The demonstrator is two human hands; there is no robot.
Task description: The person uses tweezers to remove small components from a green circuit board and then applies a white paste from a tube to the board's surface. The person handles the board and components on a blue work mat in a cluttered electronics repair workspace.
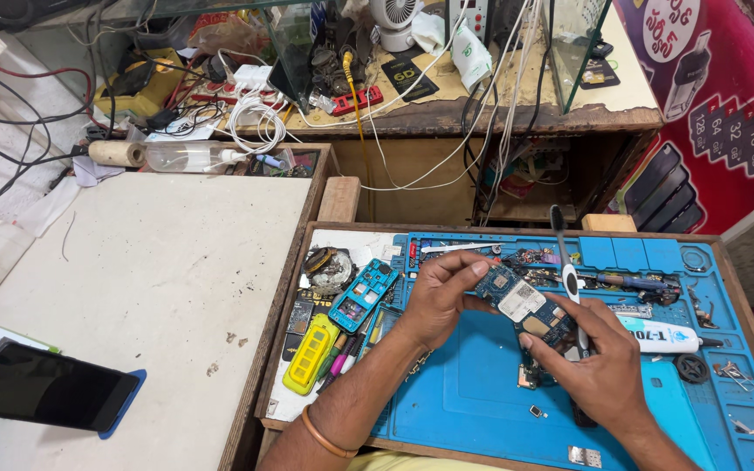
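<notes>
Blue mat (473, 401), left hand (438, 296) pinching circuit board (524, 305), right hand (599, 366) gripping toothbrush (565, 262)

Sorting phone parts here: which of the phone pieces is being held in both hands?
The blue circuit board, pinched between left hand and right hand; the teal frame lies untouched.

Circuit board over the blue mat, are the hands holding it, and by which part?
Yes. The left hand pinches the circuit board at its upper-left end; the right hand grips its lower-right end, with a brush between its fingers.

Circuit board (524, 305) over mat (473, 392), phone (45, 386) far left.
</notes>
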